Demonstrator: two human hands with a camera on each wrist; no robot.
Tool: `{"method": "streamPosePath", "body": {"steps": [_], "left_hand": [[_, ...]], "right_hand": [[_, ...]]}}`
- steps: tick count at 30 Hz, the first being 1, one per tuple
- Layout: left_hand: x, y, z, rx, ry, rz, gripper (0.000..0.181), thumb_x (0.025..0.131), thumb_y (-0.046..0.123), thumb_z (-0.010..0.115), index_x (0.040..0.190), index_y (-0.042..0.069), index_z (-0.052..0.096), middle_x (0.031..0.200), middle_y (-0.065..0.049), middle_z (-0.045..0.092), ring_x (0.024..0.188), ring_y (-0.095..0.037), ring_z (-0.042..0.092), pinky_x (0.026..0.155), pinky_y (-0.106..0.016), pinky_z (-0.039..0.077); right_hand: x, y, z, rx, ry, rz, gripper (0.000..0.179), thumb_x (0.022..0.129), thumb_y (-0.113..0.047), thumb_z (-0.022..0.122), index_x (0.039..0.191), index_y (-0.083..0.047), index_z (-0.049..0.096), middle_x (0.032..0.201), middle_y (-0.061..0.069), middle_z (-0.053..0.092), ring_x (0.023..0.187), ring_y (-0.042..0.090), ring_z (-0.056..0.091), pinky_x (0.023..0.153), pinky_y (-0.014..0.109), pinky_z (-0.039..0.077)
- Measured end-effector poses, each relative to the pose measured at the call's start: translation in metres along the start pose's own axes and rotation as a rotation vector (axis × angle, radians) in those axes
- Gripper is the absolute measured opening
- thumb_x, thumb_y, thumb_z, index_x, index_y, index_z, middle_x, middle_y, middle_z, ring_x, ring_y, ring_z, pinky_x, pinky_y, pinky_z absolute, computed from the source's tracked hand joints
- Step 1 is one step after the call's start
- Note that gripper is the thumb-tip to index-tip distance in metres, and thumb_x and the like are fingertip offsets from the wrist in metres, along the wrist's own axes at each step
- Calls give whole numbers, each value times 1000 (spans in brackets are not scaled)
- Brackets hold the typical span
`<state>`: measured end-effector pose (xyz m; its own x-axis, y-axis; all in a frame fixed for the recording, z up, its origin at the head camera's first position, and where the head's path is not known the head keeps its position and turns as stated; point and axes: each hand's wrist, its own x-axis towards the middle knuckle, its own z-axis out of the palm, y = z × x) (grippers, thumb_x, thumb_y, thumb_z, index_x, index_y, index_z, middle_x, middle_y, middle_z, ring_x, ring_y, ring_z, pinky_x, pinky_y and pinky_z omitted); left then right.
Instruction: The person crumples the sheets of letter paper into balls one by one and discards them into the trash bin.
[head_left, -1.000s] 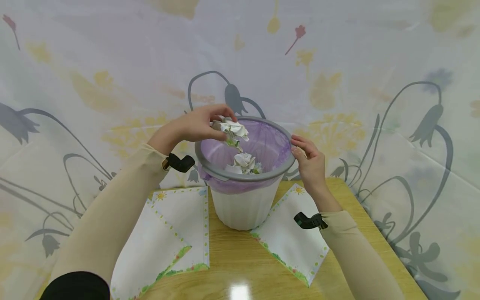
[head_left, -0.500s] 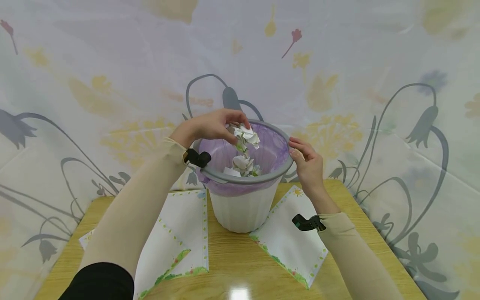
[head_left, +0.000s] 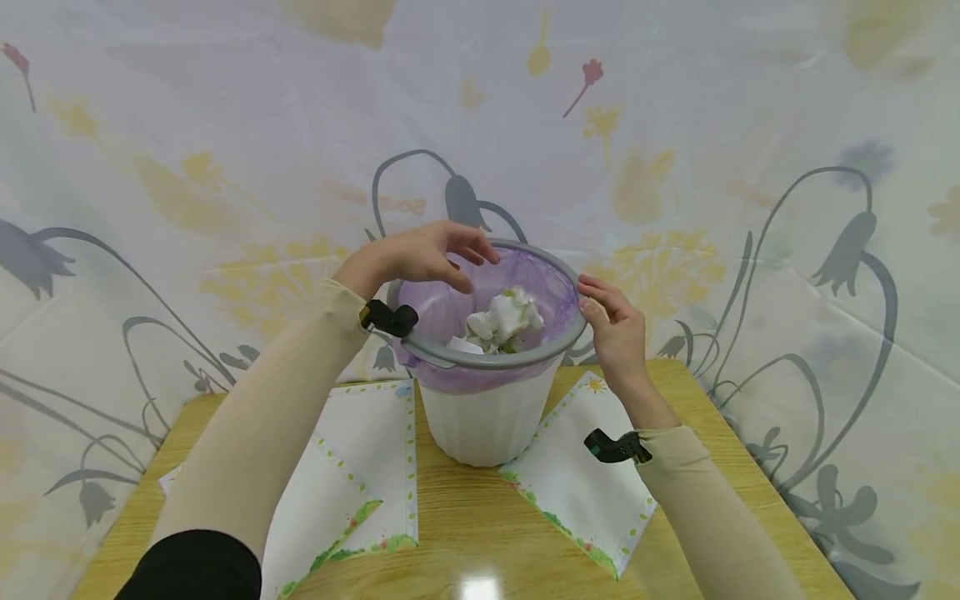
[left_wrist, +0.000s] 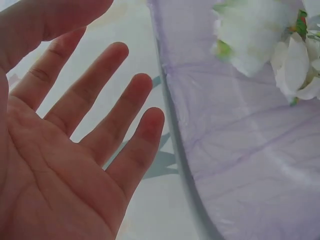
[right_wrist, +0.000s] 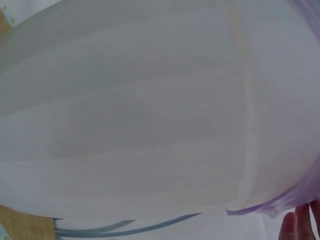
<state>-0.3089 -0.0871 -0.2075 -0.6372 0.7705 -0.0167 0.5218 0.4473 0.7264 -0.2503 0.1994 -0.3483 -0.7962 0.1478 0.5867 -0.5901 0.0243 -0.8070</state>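
Note:
A white trash can (head_left: 483, 425) with a grey rim, lined with a purple bag (head_left: 442, 296), stands on the table. My left hand (head_left: 427, 254) is over its left side with fingers spread and nothing in them; in the left wrist view the palm is bare. Below and right of those fingers a crumpled paper ball (head_left: 519, 310), blurred in the left wrist view, is inside the can over another crumpled paper (head_left: 482, 330). My right hand (head_left: 618, 333) grips the right side of the rim between thumb and fingers. In the right wrist view the can's wall (right_wrist: 150, 100) hides most of that hand.
Flat white sheets (head_left: 375, 450) with flower and leaf borders overlap on the left of the wooden table (head_left: 457, 525). Another bordered sheet (head_left: 585, 475) lies on the right, partly under my right forearm. A flower-printed curtain (head_left: 675, 83) hangs behind.
My left hand moved right over the can and let go of the crumpled paper ball, which dropped from its fingers into the can. My right hand stays on the rim.

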Motion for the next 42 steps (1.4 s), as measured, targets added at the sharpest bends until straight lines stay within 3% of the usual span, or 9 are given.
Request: {"method": "streamPosePath", "body": {"steps": [5, 11, 21, 25, 31, 36, 42], "left_hand": [[-7, -2, -3, -47, -3, 15, 44, 84, -7, 68, 126, 1, 60, 134, -9, 59, 130, -28, 50, 99, -40, 49], [-23, -8, -8, -58, 12, 29, 42, 85, -5, 68, 126, -2, 59, 130, -10, 61, 126, -27, 53, 100, -41, 48], [-58, -24, -15, -45, 114, 23, 35, 86, -4, 69, 121, 2, 63, 130, -14, 62, 125, -34, 55, 106, -48, 42], [-77, -36, -18, -45, 182, 15, 36, 88, -3, 69, 123, -2, 62, 133, -19, 59, 126, -33, 54, 105, -49, 43], [-102, -55, -19, -53, 280, 5, 36, 91, -1, 69, 126, -3, 60, 135, -17, 58, 127, -31, 52, 106, -50, 42], [-120, -73, -16, -13, 299, -13, 35, 94, 4, 67, 128, 0, 60, 136, -19, 57, 126, -30, 53, 102, -43, 45], [-134, -97, 0, 7, 295, -54, 30, 96, 6, 65, 126, 3, 63, 129, -16, 62, 121, -31, 57, 96, -34, 47]], "right_hand": [[0, 0, 0, -7, 3, 1, 25, 97, 4, 57, 118, 14, 65, 133, 16, 60, 132, 21, 48, 102, 24, 42], [0, 1, 1, 1, -1, 0, 25, 97, 3, 57, 119, 14, 65, 134, 16, 60, 131, 21, 48, 103, 24, 42], [-1, 0, -3, 26, 9, -3, 27, 97, 1, 58, 120, 14, 64, 133, 13, 60, 131, 21, 48, 104, 25, 41], [-4, -1, -3, 45, 9, 9, 27, 98, 1, 57, 121, 15, 63, 133, 11, 60, 132, 21, 48, 105, 24, 40], [-3, -4, -1, 39, 14, -1, 27, 97, 2, 56, 119, 16, 64, 132, 15, 60, 131, 21, 48, 104, 24, 41], [-2, -3, 1, 59, 16, -4, 27, 97, 2, 56, 120, 16, 63, 131, 13, 61, 131, 21, 48, 104, 24, 41], [-4, -2, 1, 57, 17, 17, 29, 98, -1, 57, 122, 15, 62, 132, 8, 62, 132, 20, 48, 106, 25, 40]]}}
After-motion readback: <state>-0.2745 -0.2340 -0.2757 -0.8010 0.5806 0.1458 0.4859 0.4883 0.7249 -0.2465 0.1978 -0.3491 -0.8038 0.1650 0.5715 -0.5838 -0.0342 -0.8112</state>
